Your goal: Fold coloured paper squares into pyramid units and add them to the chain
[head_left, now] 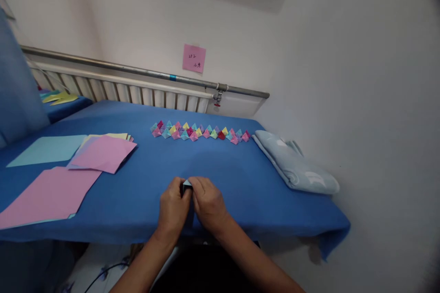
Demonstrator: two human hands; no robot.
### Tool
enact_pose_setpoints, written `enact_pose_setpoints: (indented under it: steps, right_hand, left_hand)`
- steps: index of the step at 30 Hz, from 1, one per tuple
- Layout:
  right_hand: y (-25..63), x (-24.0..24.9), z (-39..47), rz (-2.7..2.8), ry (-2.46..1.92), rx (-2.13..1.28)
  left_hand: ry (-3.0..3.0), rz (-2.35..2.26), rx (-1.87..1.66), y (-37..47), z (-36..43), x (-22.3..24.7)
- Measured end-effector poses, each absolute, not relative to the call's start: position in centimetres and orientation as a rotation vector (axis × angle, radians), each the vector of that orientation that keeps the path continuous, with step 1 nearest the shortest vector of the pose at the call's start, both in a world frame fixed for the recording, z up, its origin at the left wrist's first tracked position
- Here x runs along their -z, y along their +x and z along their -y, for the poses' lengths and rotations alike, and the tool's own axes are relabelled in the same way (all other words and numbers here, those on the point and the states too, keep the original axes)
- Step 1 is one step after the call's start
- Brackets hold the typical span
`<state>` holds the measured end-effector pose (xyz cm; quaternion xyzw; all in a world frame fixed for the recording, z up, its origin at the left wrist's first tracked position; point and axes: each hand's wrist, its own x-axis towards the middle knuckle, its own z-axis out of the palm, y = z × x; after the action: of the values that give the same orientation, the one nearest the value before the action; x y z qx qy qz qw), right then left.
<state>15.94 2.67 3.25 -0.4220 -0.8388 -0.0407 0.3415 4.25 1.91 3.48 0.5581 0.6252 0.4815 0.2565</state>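
Observation:
My left hand [173, 206] and my right hand [208, 201] meet over the front part of the blue-covered table [137, 210]. Between them is a small folded piece of light blue paper [187, 183], pinched in the fingers of both; most of it is hidden. Beyond the hands, small folded paper shapes in pink, blue, yellow and red [194, 136] lie in a band across the table. On the left are pink sheets [57, 192], a second pile topped with pink [106, 151] and a light blue sheet [48, 149].
A folded pale blue blanket [299, 165] lies at the table's right end by the wall. Behind the table run a radiator [147, 96] and a metal pipe [130, 69]. A pink note [194, 58] is stuck on the wall. Yellow paper [62, 97] shows at the far left.

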Motion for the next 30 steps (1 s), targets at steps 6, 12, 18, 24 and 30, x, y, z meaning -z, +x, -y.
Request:
enact_pose_setpoints:
  steps: [6, 12, 18, 24, 30]
  right_hand:
    - [16.0, -3.2, -2.8, 2.058, -1.091, 0.008]
    - [16.3, -3.0, -2.8, 2.056, -1.074, -0.004]
    - [16.2, -2.8, -2.7, 1.975, -1.007, 0.075]
    - [16.1, -3.0, -2.6, 1.969, -0.971, 0.064]
    - [16.1, -2.7, -2.6, 1.932, -0.947, 0.077]
  left_hand:
    - [1.578, -1.63, -1.427, 4.2, -1.6, -3.4]
    - [1.716, -1.598, -1.447, 4.3, -1.1, -3.3]
    - [1.713, -1.655, -1.498, 4.5, -1.5, -2.2]
    - [1.797, -1.666, -1.477, 4.4, -1.7, -2.5]
    - [1.822, -1.653, -1.565, 4.4, -1.6, -2.2]
